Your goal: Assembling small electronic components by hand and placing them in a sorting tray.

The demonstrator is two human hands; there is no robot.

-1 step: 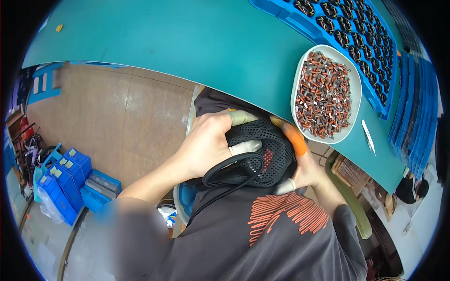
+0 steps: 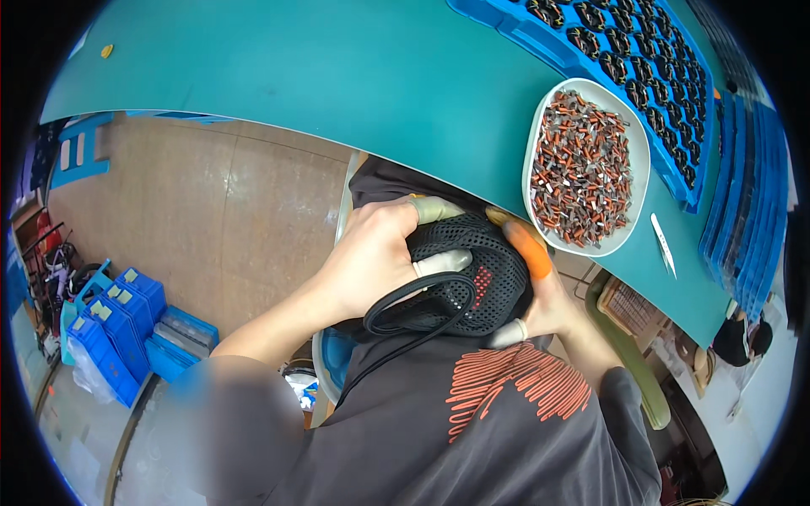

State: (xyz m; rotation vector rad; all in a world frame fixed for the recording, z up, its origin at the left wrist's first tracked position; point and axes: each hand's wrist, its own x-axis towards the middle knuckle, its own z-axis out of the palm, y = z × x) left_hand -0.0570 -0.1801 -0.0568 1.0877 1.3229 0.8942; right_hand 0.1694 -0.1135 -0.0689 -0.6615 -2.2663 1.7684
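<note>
In my lap, just below the table edge, lies a black mesh item [image 2: 456,291], soft and rounded like a bag or cap, with a black cord looping off it toward my lower left. Red shows through its mesh on one side. My left hand [image 2: 375,244] grips it from the left, thumb and fingers wearing pale finger cots. On its right side my right hand [image 2: 548,291] closes around it, with an orange cot on one finger and a whitish one on the thumb. Other fingertips are hidden behind the mesh.
A white bowl [image 2: 529,181] heaped with small orange-brown and grey metal parts stands on the green table [image 2: 337,76]. Tweezers [image 2: 663,244] lie beside it. Behind is a blue tray [image 2: 540,51] of black wired parts; stacked blue trays [image 2: 738,202] stand at right, blue bins [image 2: 118,320] at left.
My right thumb has shifted very slightly left along the mesh item. Both hands keep their hold.
</note>
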